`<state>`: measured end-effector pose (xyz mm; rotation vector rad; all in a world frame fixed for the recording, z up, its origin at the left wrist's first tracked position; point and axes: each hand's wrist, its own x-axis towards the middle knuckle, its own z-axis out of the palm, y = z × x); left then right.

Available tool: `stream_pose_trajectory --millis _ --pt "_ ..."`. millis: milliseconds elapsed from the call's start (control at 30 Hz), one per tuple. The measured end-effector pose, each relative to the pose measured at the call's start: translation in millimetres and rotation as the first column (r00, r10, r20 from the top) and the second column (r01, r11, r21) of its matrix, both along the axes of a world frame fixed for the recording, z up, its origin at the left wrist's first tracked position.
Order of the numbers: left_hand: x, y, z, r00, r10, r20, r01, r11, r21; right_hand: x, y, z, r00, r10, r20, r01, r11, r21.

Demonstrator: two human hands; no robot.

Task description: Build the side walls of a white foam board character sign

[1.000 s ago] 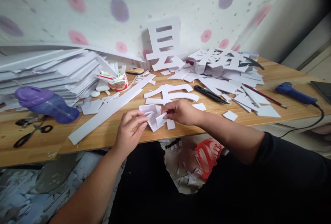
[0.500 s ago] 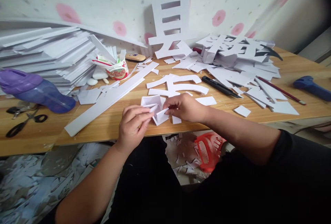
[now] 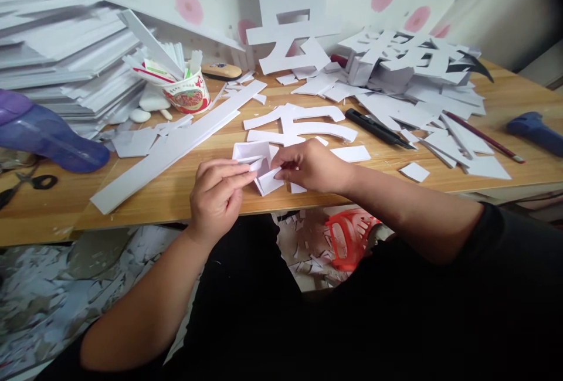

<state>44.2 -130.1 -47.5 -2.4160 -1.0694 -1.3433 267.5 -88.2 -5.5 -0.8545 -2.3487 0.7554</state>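
At the table's front edge stands a small white foam-board piece with upright walls, open at the top. My left hand pinches its left side, fingers laid along a wall. From the right, my right hand grips a small white strip at the piece's front right wall between thumb and fingers. Whether that strip is fixed to the piece I cannot tell. Just behind lies a flat white cut-out character, partly hidden by my right hand. A short white strip rests to its right.
A long white strip lies left, near a paper cup of strips and stacked white boards. A black utility knife, a dark red pencil and offcuts lie right. A large cut-out character leans on the wall. Scissors lie far left.
The view has tilted down and shifted slightly, so the table things sit higher in the picture. Both hands keep their hold on the white piece, with little visible movement against it.
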Motion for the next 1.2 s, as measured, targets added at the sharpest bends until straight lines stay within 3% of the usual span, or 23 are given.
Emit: stream_pose_trajectory --millis 367,1200 --pt "-1.0 -2.2 0.5 0.999 -0.043 -0.025 0.043 0.999 0.025 -5.1 -2.9 -0.4 0.997 -0.060 0.052 0.056 0.996 0.074" --pt "0.6 -3.8 4.5 0.998 -0.053 -0.023 0.053 0.999 0.011 -3.4 -3.1 0.8 0.995 0.027 0.092 -0.036 0.994 0.100"
